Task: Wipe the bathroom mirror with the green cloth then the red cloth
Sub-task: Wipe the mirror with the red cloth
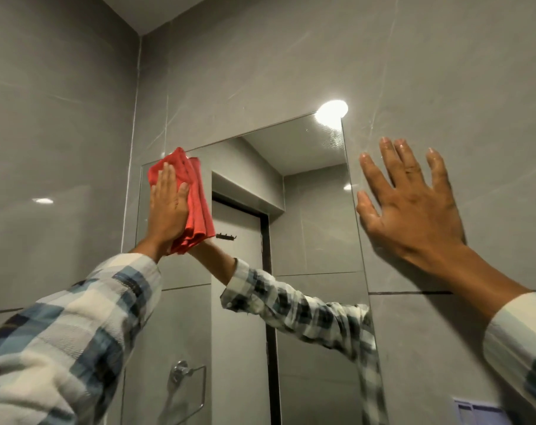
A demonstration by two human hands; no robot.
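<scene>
A frameless mirror (pixel 309 216) hangs on the grey tiled wall. My left hand (pixel 168 207) lies flat against a folded red cloth (pixel 196 191), pressing it onto the mirror's upper left corner. The cloth's lower folds hang past my palm. My right hand (pixel 410 204) rests flat on the wall tile just right of the mirror's right edge, fingers spread, holding nothing. The glass reflects my left arm in its plaid sleeve. No green cloth is in view.
The mirror reflects a door (pixel 245 271) with a small hook rack, and a ceiling light (pixel 331 113) glares at its top right corner. A chrome towel ring (pixel 183 381) shows low in the glass. Grey tiled walls meet in a corner at left.
</scene>
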